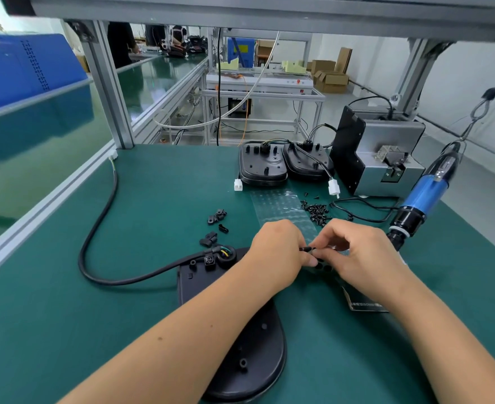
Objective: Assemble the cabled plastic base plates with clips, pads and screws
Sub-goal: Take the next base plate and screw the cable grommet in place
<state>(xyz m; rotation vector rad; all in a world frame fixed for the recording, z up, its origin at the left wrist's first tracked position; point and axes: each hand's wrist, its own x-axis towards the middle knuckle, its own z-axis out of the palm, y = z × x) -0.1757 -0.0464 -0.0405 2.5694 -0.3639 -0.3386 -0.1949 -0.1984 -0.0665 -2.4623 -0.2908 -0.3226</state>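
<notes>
Pinching a small black part between both hands above an unfinished base plate, a worker leaves clips and screws loose on the surface, two plates waiting behind.

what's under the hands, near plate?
Under the left hand and right hand lies a clear pad sheet beside the base plate. Both pinch something small and black; the hands cover what it is.

I work on a factory assembly line — green-matted surface, aluminium frame, conveyor behind it, hanging electric screwdriver.
</notes>
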